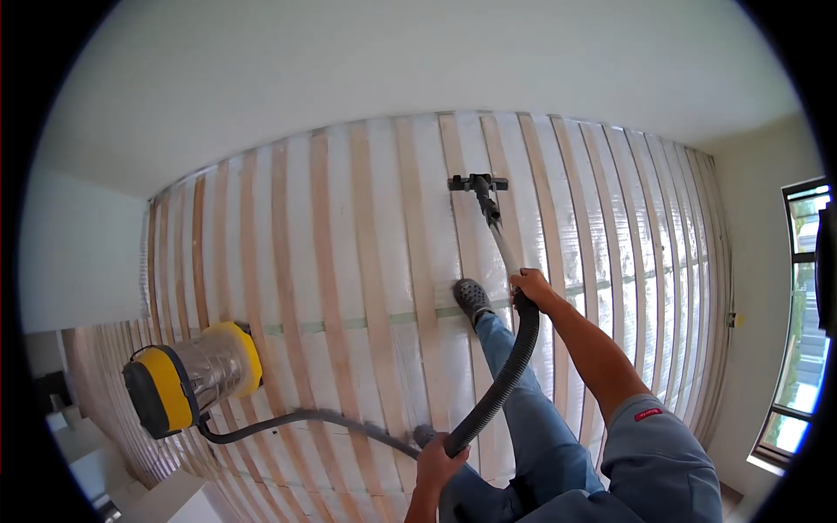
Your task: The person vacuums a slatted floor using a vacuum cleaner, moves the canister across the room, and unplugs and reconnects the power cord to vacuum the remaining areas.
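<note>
A vacuum floor head [478, 183] rests across the wooden battens and the silvery sheet between them. From it a metal tube [506, 248] runs back to my right hand [534, 289], which is wrapped round the tube's upper end where the hose joins. The thick black ribbed hose [501, 383] curves down to my left hand [440, 462], closed round it near my thigh. Beyond that hand the hose continues left to a yellow, black and silver vacuum canister [196, 379], which lies at the left of the view.
Parallel wooden battens [375, 253] cover the floor over reflective sheeting. My shoe [472, 298] stands among them. White walls [418, 61] bound the far side. A window [798, 322] is at the right, and white boxy objects [174, 499] are at the lower left.
</note>
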### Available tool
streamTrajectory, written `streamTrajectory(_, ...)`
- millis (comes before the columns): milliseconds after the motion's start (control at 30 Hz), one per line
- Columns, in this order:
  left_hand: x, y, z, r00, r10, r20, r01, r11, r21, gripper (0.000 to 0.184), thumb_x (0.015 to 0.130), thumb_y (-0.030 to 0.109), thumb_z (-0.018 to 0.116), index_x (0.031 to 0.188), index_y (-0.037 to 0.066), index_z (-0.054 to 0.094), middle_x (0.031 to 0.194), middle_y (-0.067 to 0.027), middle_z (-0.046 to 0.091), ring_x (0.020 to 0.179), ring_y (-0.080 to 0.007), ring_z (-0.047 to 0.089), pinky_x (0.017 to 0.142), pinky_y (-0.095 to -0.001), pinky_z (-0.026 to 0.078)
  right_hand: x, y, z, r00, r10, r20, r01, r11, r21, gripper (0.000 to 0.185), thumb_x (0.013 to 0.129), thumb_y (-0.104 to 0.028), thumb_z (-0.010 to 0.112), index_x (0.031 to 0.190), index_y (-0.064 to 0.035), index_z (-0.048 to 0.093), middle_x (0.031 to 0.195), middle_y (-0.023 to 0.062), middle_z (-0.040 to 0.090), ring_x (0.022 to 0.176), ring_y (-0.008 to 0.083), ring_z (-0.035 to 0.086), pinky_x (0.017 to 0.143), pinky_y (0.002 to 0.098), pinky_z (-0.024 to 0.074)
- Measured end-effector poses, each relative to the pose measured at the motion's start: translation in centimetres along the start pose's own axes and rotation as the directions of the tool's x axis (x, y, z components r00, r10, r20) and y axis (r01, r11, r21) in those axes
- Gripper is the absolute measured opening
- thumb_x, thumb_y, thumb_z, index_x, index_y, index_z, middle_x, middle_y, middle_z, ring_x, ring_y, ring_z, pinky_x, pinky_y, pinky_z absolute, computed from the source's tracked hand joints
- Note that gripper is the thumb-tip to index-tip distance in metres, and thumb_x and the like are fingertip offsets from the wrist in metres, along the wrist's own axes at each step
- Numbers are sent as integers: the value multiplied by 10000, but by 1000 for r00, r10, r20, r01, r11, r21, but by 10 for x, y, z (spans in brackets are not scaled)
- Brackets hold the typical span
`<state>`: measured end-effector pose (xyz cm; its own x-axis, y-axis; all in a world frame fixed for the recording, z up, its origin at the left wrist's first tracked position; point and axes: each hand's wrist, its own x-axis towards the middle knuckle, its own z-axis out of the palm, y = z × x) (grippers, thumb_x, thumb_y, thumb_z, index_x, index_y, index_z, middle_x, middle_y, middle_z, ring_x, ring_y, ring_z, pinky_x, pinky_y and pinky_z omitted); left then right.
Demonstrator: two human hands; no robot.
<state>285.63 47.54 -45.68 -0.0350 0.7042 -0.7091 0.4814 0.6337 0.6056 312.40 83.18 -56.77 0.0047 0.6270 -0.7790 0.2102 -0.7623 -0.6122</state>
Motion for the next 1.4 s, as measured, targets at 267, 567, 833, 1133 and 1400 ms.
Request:
streamTrajectory(267, 218, 175, 3, 999, 10, 43, -10, 1000, -9, 465, 818, 424, 750, 1006, 22, 613, 842, -162, 694, 750, -331, 690, 704, -414, 559, 282, -159, -20, 997, -7, 79, 2, 998, 61, 224, 901, -208, 620, 935, -1, 541, 728, 133, 573, 544, 262, 633, 472, 415, 549)
streamTrajectory(567, 296, 233, 17, 997, -8, 72, 24, 972, -233, 503, 851, 339, 740, 1149, 2, 516, 930, -206, 672, 823, -376, 685, 766, -434, 562, 359, -187, -32, 986, 143, 86, -143, 990, -9, 288, 948, -249, 571, 1135, -35, 522, 771, 148, 586, 563, 261, 622, 496, 424, 548)
streamTrajectory(833, 261, 235, 15, 987, -128, 97, 141, 980, -143, 525, 848, 319, 713, 1200, -4, 495, 1007, -229, 680, 855, -364, 706, 802, -425, 586, 375, -150, -4, 997, -57, 46, 68, 955, -289, 505, 896, -169, 519, 1323, 21, 329, 1022, 291, 612, 772, 415, 669, 618, 455, 598)
streamTrajectory(1133, 146, 167, -26, 995, -89, 38, 91, 994, -60, 596, 805, 316, 715, 1275, 21, 498, 1044, -179, 682, 895, -358, 696, 807, -433, 555, 288, 6, 5, 997, -12, 70, 32, 955, -296, 698, 942, -177, 520, 1549, -147, 175, 919, 180, 568, 649, 292, 605, 482, 426, 587)
streamTrajectory(1400, -10, 39, 7, 995, 93, 38, -91, 994, -55, 683, 813, 403, 721, 1344, 26, 514, 1136, -204, 679, 963, -351, 693, 851, -390, 551, 140, 204, 30, 984, -176, -5, 134, 766, -628, 707, 910, -269, 534, 1524, -67, 245, 1112, 268, 634, 937, 369, 654, 810, 451, 526)
